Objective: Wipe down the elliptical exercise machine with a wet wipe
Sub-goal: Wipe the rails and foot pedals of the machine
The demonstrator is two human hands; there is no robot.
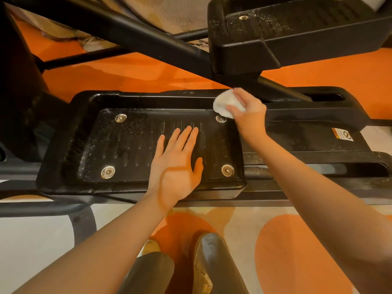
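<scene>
Dusty black pedal (127, 145); left hand (176, 166) flat on it; right hand (248, 111) gripping crumpled white wipe (224, 102)

The floor (131, 71) is covered in bright orange, glossy where reflections are caught. Nearer the viewer a rug (244, 225) is laid, pale cream with large rounded orange shapes. Warm, yellowish light is cast over everything. A patch of mottled beige surface (169, 13) is seen at the top.

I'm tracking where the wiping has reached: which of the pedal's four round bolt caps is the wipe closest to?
The far right bolt cap, touching the wet wipe held by the right hand; the other three lie well apart.
</scene>
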